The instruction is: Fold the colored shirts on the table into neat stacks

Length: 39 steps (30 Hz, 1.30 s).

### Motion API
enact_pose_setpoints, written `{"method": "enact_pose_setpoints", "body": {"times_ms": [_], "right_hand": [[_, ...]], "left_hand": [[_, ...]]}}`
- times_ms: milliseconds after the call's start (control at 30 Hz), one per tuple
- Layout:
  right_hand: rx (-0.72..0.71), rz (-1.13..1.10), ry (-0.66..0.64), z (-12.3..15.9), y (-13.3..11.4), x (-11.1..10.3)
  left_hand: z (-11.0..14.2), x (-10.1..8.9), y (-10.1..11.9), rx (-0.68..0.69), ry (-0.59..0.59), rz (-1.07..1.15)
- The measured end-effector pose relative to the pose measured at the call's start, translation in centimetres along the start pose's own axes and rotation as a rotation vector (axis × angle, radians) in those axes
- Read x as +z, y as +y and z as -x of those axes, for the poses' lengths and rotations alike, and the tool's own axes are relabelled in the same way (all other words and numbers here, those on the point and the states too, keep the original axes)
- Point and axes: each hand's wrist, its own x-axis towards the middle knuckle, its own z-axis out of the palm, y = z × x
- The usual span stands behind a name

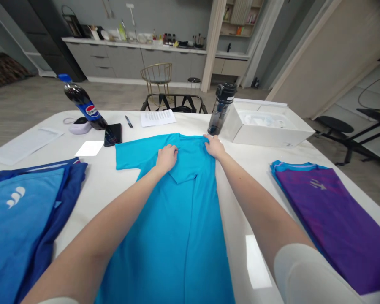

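A turquoise T-shirt [205, 236] lies spread on the table, collar away from me. Its right side is folded inward, with that sleeve lying across the chest, while the left sleeve [129, 153] stretches out flat. My left hand [167, 158] is closed on the folded-over fabric near the middle of the chest; its fingertips are partly hidden. At the folded shoulder edge, right of the collar, my right hand [214, 146] grips the cloth between thumb and fingers.
Folded blue garments [28, 211] lie at left, a folded purple shirt [329, 211] at right. Along the far side stand a cola bottle [85, 103], a phone [113, 135], a pen [128, 121], paper [158, 118], a dark water bottle [221, 109] and an open white box [266, 126].
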Motion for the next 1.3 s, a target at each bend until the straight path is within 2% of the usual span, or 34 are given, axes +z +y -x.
{"method": "enact_pose_setpoints", "body": {"times_ms": [67, 133, 200, 267, 333, 400, 467, 533, 633, 733, 800, 867, 967, 1100, 1200, 1300], "right_hand": [[-0.038, 0.039, 0.007, -0.9, 0.1, 0.4], [-0.042, 0.051, 0.095, -1.2, 0.3, 0.8], [0.017, 0.045, 0.203, -1.2, 0.4, 1.3], [0.077, 0.041, 0.231, -1.1, 0.4, 1.7], [0.096, 0.050, 0.198, -0.9, -0.1, 1.7], [0.082, 0.068, 0.201, -0.9, -1.1, 1.6], [0.028, 0.074, 0.259, -1.0, -2.9, 1.4], [-0.096, 0.033, 0.249, -1.3, -5.5, 1.5], [-0.324, -0.090, 0.066, -2.0, -10.7, 2.7], [-0.414, -0.096, -0.061, -2.7, -16.0, 4.6], [-0.373, -0.040, -0.090, -3.2, -18.7, 5.8], [-0.286, 0.013, -0.097, -3.8, -20.2, 6.5], [-0.193, 0.071, -0.096, -4.7, -20.7, 7.1], [-0.215, 0.104, -0.102, -5.5, -20.3, 7.4], [-0.229, 0.090, -0.081, -5.7, -19.9, 7.7], [-0.260, -0.016, -0.055, -6.0, -18.9, 7.6]], "left_hand": [[-0.4, -0.3, -0.3, 0.020, 0.049, 0.073], [-1.0, -0.8, -0.4, 0.029, 0.109, 0.109], [-1.8, -1.1, -0.3, 0.032, 0.129, 0.092], [-2.5, -1.3, -0.7, 0.018, 0.110, 0.030], [-2.6, -1.5, -1.8, -0.025, 0.110, -0.059], [-2.0, -2.0, -4.0, -0.086, 0.132, -0.156], [-0.9, -2.9, -7.0, -0.146, 0.148, -0.245], [0.5, -4.2, -10.3, -0.201, 0.132, -0.322], [2.2, -6.0, -14.4, -0.228, 0.072, -0.399], [2.9, -7.2, -16.6, -0.146, 0.033, -0.431], [2.8, -7.6, -17.1, -0.093, 0.013, -0.437], [2.4, -8.0, -17.1, -0.083, -0.009, -0.444], [1.8, -8.6, -16.8, -0.102, -0.041, -0.476], [2.1, -9.6, -16.7, -0.152, 0.021, -0.465], [3.0, -10.7, -16.7, -0.234, 0.080, -0.299], [4.0, -12.3, -16.1, -0.301, 0.099, 0.091]]}}
